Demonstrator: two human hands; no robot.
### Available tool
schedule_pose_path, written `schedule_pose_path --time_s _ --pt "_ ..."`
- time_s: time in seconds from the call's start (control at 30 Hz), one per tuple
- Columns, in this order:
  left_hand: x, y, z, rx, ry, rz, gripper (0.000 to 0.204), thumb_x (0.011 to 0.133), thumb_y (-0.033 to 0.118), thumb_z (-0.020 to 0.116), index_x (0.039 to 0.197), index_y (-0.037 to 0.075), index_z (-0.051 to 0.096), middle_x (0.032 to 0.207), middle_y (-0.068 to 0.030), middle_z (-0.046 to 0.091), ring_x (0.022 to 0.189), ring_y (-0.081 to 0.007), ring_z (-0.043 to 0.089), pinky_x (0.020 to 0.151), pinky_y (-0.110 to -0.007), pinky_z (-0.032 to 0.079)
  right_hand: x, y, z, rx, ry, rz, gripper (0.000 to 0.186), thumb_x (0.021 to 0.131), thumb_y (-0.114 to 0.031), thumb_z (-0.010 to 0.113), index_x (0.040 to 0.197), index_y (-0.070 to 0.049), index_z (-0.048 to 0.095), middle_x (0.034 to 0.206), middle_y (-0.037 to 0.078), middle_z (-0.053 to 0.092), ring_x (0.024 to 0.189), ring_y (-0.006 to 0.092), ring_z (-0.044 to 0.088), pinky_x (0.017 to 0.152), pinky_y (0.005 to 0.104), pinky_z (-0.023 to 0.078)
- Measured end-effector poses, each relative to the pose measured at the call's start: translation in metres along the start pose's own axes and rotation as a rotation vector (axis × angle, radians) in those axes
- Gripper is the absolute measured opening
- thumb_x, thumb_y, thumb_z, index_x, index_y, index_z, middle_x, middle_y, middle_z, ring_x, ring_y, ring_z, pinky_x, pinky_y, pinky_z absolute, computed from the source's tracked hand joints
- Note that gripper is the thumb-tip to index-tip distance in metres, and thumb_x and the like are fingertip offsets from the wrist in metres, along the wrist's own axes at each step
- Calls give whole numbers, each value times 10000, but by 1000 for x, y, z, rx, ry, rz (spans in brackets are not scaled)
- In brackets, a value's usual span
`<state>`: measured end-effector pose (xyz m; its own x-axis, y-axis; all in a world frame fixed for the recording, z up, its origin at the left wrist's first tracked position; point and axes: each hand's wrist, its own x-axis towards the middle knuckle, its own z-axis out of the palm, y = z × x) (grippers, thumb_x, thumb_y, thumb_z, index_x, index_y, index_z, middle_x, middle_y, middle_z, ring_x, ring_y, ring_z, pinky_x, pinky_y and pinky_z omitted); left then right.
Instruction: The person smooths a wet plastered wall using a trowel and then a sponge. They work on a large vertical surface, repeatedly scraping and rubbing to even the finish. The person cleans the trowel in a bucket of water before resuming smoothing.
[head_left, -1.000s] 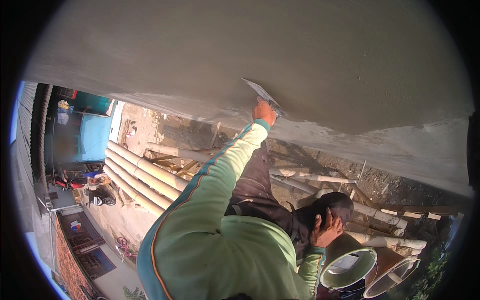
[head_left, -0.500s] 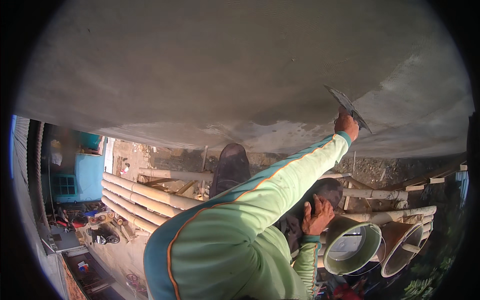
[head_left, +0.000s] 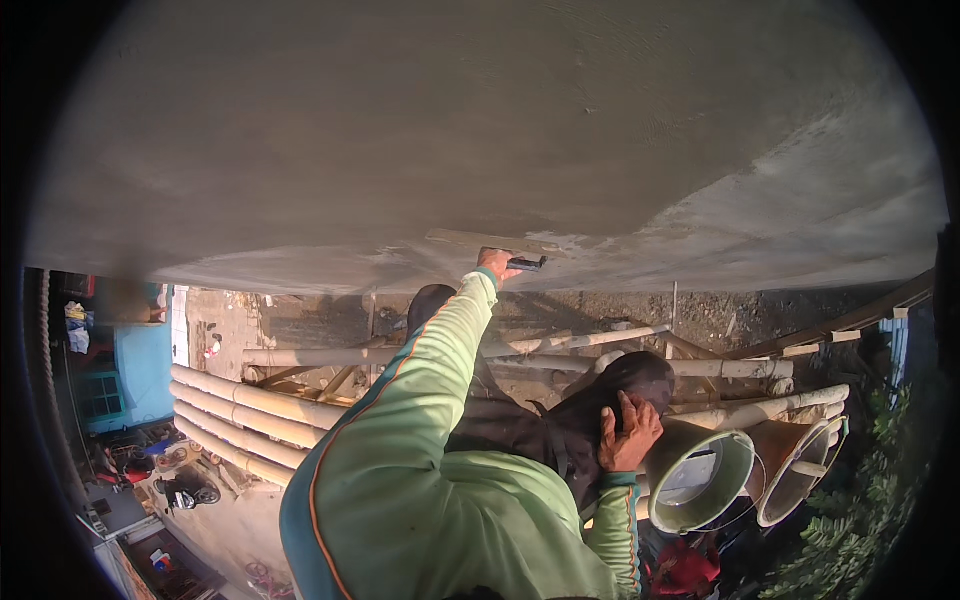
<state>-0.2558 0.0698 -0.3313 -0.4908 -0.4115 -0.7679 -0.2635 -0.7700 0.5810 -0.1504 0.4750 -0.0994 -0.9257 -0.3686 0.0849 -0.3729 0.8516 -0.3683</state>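
My left hand (head_left: 495,262) is closed round the dark handle of a long, flat plastering trowel (head_left: 470,238). The trowel's blade lies along the lower part of a grey, damp plastered wall (head_left: 420,130), where a darker smooth layer meets a lighter patch. My left arm, in a pale green sleeve, stretches up across the middle. On my dark-trousered right knee (head_left: 640,375) rests my right hand (head_left: 630,435), its fingers spread and nothing in it. Just right of it stands a green bucket (head_left: 700,475) with something pale inside.
A second, mortar-stained bucket (head_left: 795,465) stands beside the green one. Bamboo poles (head_left: 260,405) form a scaffold under me, high above the ground. Far below at left are a motorcycle (head_left: 190,493) and a light-blue house wall (head_left: 143,360). Leafy branches (head_left: 840,540) fill the lower right.
My left hand has swept the trowel leftward and down along the wall, and the blade has turned from steeply slanted to nearly level. My right hand stays on the knee. The view shifted slightly.
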Motion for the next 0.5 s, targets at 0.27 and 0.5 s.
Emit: schedule_pose_path --time_s 0.27,0.5 --pt "7 34 26 -48 81 132 412 972 -29 624 1316 52 412 1199 -158 613 1057 -342 723 875 -554 641 7 -6 0 28 -2 -10 402 932 -368 674 1243 -119 732 1196 100 666 1151 342 587 1015 494 382" --pt "-178 151 137 -133 -298 233 427 971 -55 562 1337 -75 344 1253 -183 538 1136 -379 685 959 -551 628 15 -4 2 68 19 7 403 921 -357 685 1243 -118 730 1192 109 666 1148 342 584 1014 492 380"
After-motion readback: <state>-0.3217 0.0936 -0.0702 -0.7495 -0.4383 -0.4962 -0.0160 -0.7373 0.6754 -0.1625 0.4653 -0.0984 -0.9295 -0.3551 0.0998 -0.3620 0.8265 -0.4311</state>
